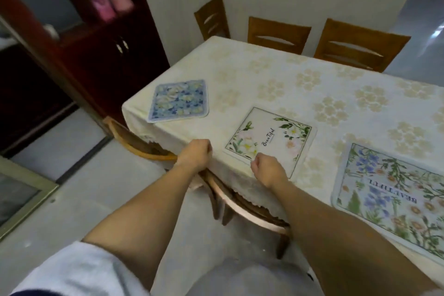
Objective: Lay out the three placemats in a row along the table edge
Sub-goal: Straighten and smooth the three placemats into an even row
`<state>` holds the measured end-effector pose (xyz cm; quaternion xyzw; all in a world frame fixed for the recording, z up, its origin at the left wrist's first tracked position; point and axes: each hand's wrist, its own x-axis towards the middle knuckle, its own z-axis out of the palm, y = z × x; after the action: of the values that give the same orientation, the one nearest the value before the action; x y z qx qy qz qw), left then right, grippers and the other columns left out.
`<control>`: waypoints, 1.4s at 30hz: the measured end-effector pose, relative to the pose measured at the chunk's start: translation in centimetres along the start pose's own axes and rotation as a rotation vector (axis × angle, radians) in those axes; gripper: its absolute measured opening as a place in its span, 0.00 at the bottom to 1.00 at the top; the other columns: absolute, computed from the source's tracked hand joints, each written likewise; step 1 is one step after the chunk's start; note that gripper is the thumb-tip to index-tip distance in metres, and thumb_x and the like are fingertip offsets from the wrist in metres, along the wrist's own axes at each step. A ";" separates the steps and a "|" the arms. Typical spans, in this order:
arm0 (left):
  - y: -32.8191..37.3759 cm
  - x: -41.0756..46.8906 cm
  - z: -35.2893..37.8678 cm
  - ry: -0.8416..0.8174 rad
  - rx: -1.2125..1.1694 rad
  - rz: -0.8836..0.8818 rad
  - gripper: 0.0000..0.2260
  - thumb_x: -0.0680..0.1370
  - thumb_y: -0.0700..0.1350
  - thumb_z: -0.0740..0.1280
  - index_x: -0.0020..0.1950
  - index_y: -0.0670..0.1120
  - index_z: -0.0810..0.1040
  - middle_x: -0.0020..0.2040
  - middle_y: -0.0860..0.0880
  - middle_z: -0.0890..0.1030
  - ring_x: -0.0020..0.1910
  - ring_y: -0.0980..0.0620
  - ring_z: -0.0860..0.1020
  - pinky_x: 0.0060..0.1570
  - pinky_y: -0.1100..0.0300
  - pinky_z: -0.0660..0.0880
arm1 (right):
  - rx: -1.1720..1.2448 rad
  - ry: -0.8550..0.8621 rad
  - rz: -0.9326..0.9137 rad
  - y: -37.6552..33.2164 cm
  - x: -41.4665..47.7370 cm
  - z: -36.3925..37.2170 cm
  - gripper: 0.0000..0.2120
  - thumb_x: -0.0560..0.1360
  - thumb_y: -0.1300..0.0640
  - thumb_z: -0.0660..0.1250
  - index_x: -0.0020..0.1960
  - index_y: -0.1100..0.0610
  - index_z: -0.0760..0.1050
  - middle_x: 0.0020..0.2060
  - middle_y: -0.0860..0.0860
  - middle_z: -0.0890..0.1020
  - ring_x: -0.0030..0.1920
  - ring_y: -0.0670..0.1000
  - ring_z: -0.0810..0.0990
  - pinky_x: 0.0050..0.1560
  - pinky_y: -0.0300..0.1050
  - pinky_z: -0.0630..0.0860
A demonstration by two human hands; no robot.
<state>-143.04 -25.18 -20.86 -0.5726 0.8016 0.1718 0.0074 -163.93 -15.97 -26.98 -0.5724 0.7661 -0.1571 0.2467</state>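
Three placemats lie along the near edge of the table (312, 84), which has a cream tablecloth. A small blue floral placemat (179, 101) sits at the left corner. A white placemat (269, 139) with flowers and the word "Beautiful" lies in the middle. A large placemat (394, 199) with blue flowers is at the right. My left hand (195, 154) is a loose fist on the table edge, left of the white placemat. My right hand (266, 170) has curled fingers and rests over the white placemat's near edge; that mat lies flat.
Two wooden chairs (240, 206) are tucked under the near side, below my hands. Three more chairs (278, 33) stand at the far side. A dark red cabinet (101, 38) stands to the left of the table, with grey floor between.
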 end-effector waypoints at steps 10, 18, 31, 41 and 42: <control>-12.5 -1.7 -5.2 0.106 0.068 -0.097 0.09 0.80 0.49 0.61 0.48 0.46 0.78 0.46 0.43 0.82 0.47 0.41 0.80 0.45 0.49 0.78 | -0.156 -0.028 -0.037 -10.5 3.2 5.3 0.13 0.80 0.50 0.56 0.49 0.57 0.75 0.45 0.58 0.82 0.47 0.60 0.80 0.44 0.49 0.75; -17.3 2.5 -6.4 0.113 -0.002 -0.081 0.09 0.79 0.51 0.61 0.44 0.48 0.75 0.43 0.45 0.81 0.44 0.42 0.80 0.43 0.49 0.78 | -0.160 -0.027 -0.055 -16.5 9.2 7.1 0.14 0.81 0.49 0.56 0.52 0.57 0.74 0.47 0.58 0.82 0.47 0.61 0.81 0.44 0.50 0.76; -27.6 9.7 -8.9 0.406 -0.348 -0.125 0.12 0.75 0.47 0.66 0.38 0.57 0.65 0.37 0.57 0.73 0.38 0.57 0.73 0.34 0.60 0.70 | -0.073 -0.091 -0.055 -30.1 20.3 13.4 0.13 0.81 0.49 0.56 0.51 0.57 0.72 0.47 0.56 0.80 0.47 0.60 0.80 0.45 0.50 0.76; -33.0 18.6 -12.2 0.160 -0.361 0.088 0.12 0.75 0.46 0.67 0.34 0.50 0.67 0.37 0.50 0.74 0.38 0.49 0.75 0.39 0.53 0.73 | -0.115 0.017 0.229 -31.2 24.2 14.1 0.13 0.81 0.47 0.54 0.47 0.56 0.70 0.49 0.59 0.80 0.48 0.62 0.79 0.43 0.50 0.73; -33.7 19.3 -12.6 0.130 -0.354 0.099 0.13 0.75 0.46 0.67 0.33 0.50 0.67 0.37 0.49 0.75 0.39 0.48 0.76 0.40 0.53 0.73 | -0.120 0.023 0.239 -31.8 24.3 14.2 0.13 0.81 0.47 0.54 0.46 0.55 0.70 0.48 0.58 0.80 0.48 0.62 0.79 0.43 0.49 0.73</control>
<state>-116.34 -56.07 -22.07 -0.5347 0.7848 0.2730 -0.1540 -135.98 -47.95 -26.88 -0.4890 0.8396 -0.0870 0.2201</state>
